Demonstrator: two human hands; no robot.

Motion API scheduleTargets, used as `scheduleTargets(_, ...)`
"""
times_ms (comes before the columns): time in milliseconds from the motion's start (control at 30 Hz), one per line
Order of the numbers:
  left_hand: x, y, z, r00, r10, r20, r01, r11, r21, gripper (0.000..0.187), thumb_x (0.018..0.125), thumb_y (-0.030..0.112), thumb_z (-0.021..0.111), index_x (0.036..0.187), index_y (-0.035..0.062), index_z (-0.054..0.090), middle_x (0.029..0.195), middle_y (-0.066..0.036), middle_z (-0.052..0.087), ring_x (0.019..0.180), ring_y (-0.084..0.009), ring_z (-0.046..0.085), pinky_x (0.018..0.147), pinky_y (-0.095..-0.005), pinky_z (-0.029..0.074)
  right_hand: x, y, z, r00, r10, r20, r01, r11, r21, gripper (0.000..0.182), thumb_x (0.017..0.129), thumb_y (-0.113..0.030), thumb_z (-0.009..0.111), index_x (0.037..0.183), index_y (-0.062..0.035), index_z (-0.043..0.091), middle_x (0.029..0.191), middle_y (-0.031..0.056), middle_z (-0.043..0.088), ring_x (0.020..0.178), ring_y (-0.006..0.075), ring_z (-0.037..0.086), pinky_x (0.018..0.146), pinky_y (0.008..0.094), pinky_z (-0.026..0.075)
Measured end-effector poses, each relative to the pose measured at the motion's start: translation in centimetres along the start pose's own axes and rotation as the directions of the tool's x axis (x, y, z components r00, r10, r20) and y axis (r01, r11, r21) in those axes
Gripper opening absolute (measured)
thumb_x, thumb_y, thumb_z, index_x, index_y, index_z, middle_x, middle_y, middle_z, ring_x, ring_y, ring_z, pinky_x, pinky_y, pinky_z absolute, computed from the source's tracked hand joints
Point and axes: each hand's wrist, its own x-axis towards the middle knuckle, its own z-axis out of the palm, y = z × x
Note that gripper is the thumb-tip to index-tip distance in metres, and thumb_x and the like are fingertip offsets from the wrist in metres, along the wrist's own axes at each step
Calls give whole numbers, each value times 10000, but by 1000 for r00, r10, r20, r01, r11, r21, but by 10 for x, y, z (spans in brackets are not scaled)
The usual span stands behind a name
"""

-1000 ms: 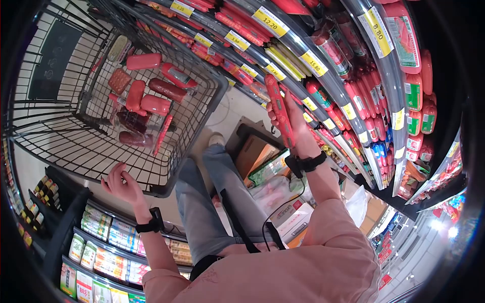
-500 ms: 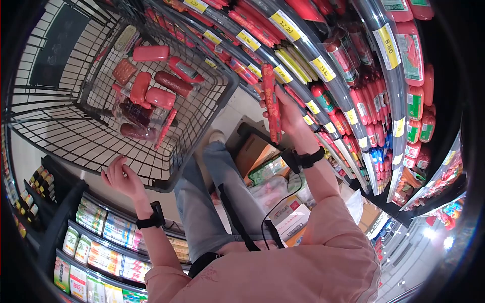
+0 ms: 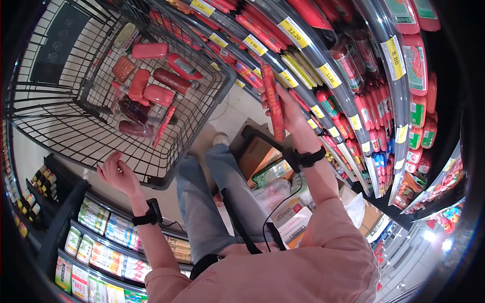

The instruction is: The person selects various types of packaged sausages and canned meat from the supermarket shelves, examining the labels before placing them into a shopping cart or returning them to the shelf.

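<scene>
My right hand [image 3: 288, 108] is wrapped around a long, thin sausage in a printed red wrapper [image 3: 273, 103], held tilted in front of the shelves. My left hand [image 3: 120, 174] is at the near rim of the wire shopping cart [image 3: 151, 183], its fingers loosely curled and apart, with nothing in them. Inside the cart lie several packaged meats: a pink sausage pack [image 3: 150, 50], a dark brown sausage [image 3: 172, 81], a square reddish pack [image 3: 123, 69] and a slim red sausage [image 3: 164, 126].
Curved shelves with yellow price tags [image 3: 294, 32] rise on the right, filled with red sausage packs [image 3: 418, 63]. Open cardboard boxes [image 3: 257, 157] stand on the floor beside my legs. At lower left is another shelf of packaged goods [image 3: 106, 257].
My view has shifted slightly, and the cart sits a little farther left in it. My left hand has moved slightly left along the rim; my right hand keeps hold of the sausage.
</scene>
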Motion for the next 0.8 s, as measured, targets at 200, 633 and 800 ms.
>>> scheduleTargets(200, 4, -2, 3, 999, 2, 37, -3, 999, 53, 173, 760, 17, 480, 818, 139, 587, 870, 32, 616, 852, -142, 551, 982, -387, 217, 69, -5, -22, 905, -403, -136, 236, 742, -627, 326, 792, -198, 630, 1006, -47, 435, 782, 76, 570, 684, 177, 588, 582, 322, 478)
scheduleTargets(633, 18, 5, 1, 998, -51, 26, 50, 998, 36, 210, 700, -45, 499, 746, 147, 571, 844, 31, 609, 800, -145, 543, 969, -400, 236, 233, -76, -66, 295, -922, 250, -168, -308, -937, 314, 857, -260, 458, 1064, -42, 546, 1075, 220, 545, 962, 379, 535, 826, 444, 422)
scheduleTargets(800, 21, 4, 0, 997, -74, 38, 74, 997, -4, 219, 705, -56, 498, 755, 143, 573, 836, 23, 609, 811, -150, 544, 971, -400, 240, 218, -59, -35, 387, -918, 84, -348, -230, -909, 433, 799, -142, 464, 1228, -158, 410, 1178, 205, 481, 1081, 374, 466, 856, 518, 376)
